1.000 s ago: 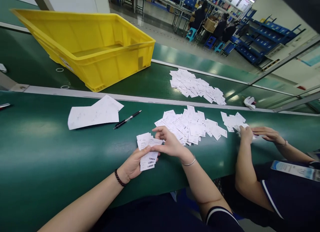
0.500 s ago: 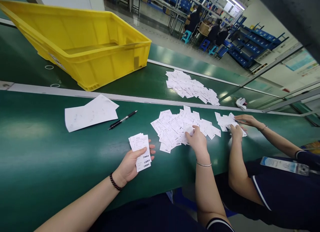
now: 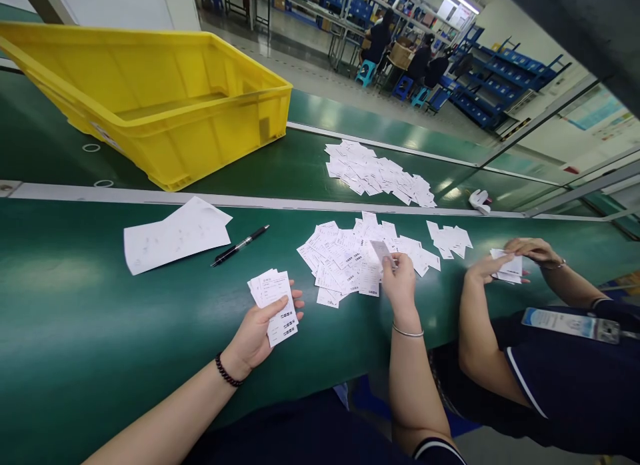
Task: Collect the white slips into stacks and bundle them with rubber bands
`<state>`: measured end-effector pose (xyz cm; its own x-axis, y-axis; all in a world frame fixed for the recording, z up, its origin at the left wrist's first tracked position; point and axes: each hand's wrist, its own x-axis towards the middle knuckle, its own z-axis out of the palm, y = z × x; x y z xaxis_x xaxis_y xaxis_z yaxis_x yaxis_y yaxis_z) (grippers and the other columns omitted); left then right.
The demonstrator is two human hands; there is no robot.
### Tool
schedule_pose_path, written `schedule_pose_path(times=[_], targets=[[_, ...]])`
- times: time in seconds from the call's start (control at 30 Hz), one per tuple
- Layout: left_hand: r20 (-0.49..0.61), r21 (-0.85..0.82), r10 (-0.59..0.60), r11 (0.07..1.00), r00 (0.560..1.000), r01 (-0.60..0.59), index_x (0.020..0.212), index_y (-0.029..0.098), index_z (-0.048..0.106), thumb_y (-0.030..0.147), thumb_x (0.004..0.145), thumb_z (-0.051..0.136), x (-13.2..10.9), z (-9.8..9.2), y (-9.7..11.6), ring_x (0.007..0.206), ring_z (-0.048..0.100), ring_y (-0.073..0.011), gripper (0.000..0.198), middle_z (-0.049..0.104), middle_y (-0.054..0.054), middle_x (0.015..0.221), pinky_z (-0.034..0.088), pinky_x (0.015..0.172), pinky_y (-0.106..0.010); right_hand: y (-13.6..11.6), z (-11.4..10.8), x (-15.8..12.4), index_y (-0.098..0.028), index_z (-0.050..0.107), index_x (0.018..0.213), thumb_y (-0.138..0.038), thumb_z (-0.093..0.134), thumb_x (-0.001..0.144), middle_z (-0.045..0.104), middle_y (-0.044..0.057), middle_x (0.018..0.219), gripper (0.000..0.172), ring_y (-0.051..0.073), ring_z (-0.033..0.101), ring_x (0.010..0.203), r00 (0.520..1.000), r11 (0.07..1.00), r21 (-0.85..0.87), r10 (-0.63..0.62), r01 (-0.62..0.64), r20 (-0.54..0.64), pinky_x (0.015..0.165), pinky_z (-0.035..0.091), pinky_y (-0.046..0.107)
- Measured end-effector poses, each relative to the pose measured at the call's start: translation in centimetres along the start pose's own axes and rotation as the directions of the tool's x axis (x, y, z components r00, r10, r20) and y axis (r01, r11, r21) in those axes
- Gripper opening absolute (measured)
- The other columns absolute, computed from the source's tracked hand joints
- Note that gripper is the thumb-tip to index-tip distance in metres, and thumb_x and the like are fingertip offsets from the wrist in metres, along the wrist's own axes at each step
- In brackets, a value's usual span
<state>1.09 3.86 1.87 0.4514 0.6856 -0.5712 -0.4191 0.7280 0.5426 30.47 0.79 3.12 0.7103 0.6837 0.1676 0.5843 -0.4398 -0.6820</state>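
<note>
Two bare hands: from my remote seat I see the wearer's left hand (image 3: 259,326) and right hand (image 3: 401,286) above the green tabletop (image 3: 140,358), between its near edge and its middle.
Left fingers: curled around an uneven bundle of slips (image 3: 281,305), thumb pressing on top, fingertips showing past the far side.
Right fingers: pinched narrow on a single slip (image 3: 381,249), tilted over the loose pile (image 3: 343,255); whether it is clear of the slips below, I cannot tell.
Loose pile: spread across the tabletop's middle, nearer the far edge.
Bundle risk: I judge the slips could slide out if the left thumb eases, since they lie fanned and only the thumb presses them down.
Pinch risk: a second slip could come up with the first, because those in the pile overlap closely.
Mixing risk: a wide sweep to the right could push the loose pile into the small pile (image 3: 449,239), just beside it toward the right end.
Piles: three, counting the back pile (image 3: 375,168) beyond the far edge; the slips overlap too much for me to count.
Co-worker's hands: two (image 3: 483,267) (image 3: 535,251), toward the right end, holding more slips (image 3: 510,267).
Other things: one pen (image 3: 241,245) and at least two paper sheets (image 3: 175,237) near the far edge, left of the loose pile; one yellow bin (image 3: 220,131) and two pale rings (image 3: 95,147) beyond that edge, toward the left corner.
</note>
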Motion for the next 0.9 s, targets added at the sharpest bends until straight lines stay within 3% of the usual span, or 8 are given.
schedule_pose_path(times=[0.1, 0.2, 0.27, 0.4, 0.57, 0.67, 0.77, 0.9], targets=[[0.048, -0.05, -0.004, 0.999, 0.999, 0.007, 0.115, 0.017, 0.063, 0.011, 0.08, 0.068, 0.2, -0.3, -0.6, 0.087, 0.069, -0.0207, 0.036, 0.072, -0.009, 0.103, 0.06, 0.079, -0.037, -2.7, 1.6, -3.8, -0.019, 0.05, 0.095, -0.048, 0.051, 0.085, 0.065, 0.007, 0.087, 0.03, 0.018, 0.059, 0.066, 0.965, 0.961, 0.275, -0.056, -0.018, 0.258, 0.057, 0.049, 0.032], [0.094, -0.087, -0.056, 0.994, 0.994, 0.065, 0.117, 0.016, 0.062, 0.01, 0.08, 0.067, 0.3, -0.5, -1.1, 0.088, 0.07, -0.0222, 0.038, 0.072, -0.01, 0.104, 0.059, 0.081, -0.036, -5.8, 3.8, -8.7, -0.021, 0.055, 0.092, -0.046, 0.055, 0.087, 0.066, 0.003, 0.08, 0.026, 0.014, 0.06, 0.063, 0.781, 0.902, 0.422, -0.326, 0.089, 0.532, 0.057, 0.05, 0.027], [0.074, -0.105, -0.085, 0.99, 0.994, 0.093, 0.117, 0.014, 0.062, 0.01, 0.083, 0.063, 0.2, -0.3, -1.1, 0.09, 0.071, -0.0236, 0.035, 0.072, -0.012, 0.103, 0.059, 0.081, -0.036, -6.9, 4.2, -10.3, -0.021, 0.06, 0.095, -0.043, 0.056, 0.088, 0.068, 0.003, 0.082, 0.023, 0.015, 0.063, 0.069, 0.706, 0.889, 0.389, -0.436, 0.242, 0.557, 0.064, 0.052, 0.028], [0.037, -0.185, -0.085, 0.978, 0.996, 0.09, 0.116, 0.015, 0.061, 0.01, 0.088, 0.055, -0.1, 0.3, -0.3, 0.098, 0.069, -0.0274, 0.03, 0.072, -0.012, 0.105, 0.058, 0.085, -0.047, -4.6, 1.2, -7.1, -0.023, 0.055, 0.122, -0.042, 0.066, 0.082, 0.066, 0.01, 0.112, 0.045, 0.026, 0.062, 0.105, 0.731, 0.878, 0.141, -0.462, 0.458, 0.502, 0.089, 0.052, 0.043], [0.113, -0.162, -0.13, 0.976, 0.985, 0.148, 0.113, 0.012, 0.063, 0.014, 0.089, 0.055, -0.4, 0.0, -0.3, 0.079, 0.07, -0.0232, 0.026, 0.07, -0.011, 0.089, 0.061, 0.069, -0.039, 1.3, -2.9, -1.0, -0.028, 0.026, 0.147, -0.038, 0.071, 0.076, 0.031, 0.01, 0.154, 0.085, 0.038, 0.013, 0.146, 0.719, 0.744, -0.291, -0.345, 0.601, 0.603, 0.112, 0.021, 0.065], [0.191, -0.118, -0.114, 0.983, 0.975, 0.138, 0.113, 0.012, 0.063, 0.016, 0.086, 0.06, -0.3, -0.4, -0.9, 0.069, 0.067, -0.0185, 0.028, 0.068, -0.01, 0.087, 0.058, 0.06, -0.031, 2.9, -3.5, -0.3, -0.028, 0.03, 0.145, -0.038, 0.065, 0.08, 0.046, 0.01, 0.145, 0.075, 0.036, 0.03, 0.141, 0.714, 0.725, -0.32, -0.329, 0.61, 0.618, 0.111, 0.024, 0.063], [0.193, -0.101, -0.079, 0.99, 0.978, 0.1, 0.116, 0.015, 0.062, 0.013, 0.082, 0.066, -0.2, -0.6, -1.1, 0.073, 0.066, -0.0183, 0.034, 0.068, -0.008, 0.086, 0.058, 0.062, -0.031, 2.9, -3.9, -0.5, -0.023, 0.04, 0.138, -0.036, 0.054, 0.085, 0.064, 0.011, 0.115, 0.056, 0.03, 0.057, 0.113, 0.815, 0.809, -0.299, -0.334, 0.506, 0.474, 0.098, 0.044, 0.053], [0.164, -0.062, -0.083, 0.994, 0.983, 0.094, 0.113, 0.016, 0.064, 0.009, 0.077, 0.07, -0.1, -0.6, -0.9, 0.079, 0.066, -0.0193, 0.037, 0.067, -0.006, 0.086, 0.06, 0.07, -0.035, 1.7, -4.1, -1.0, -0.021, 0.042, 0.135, -0.045, 0.055, 0.085, 0.062, 0.012, 0.112, 0.057, 0.027, 0.061, 0.104, 0.896, 0.919, -0.215, -0.233, 0.33, 0.378, 0.087, 0.051, 0.043]])
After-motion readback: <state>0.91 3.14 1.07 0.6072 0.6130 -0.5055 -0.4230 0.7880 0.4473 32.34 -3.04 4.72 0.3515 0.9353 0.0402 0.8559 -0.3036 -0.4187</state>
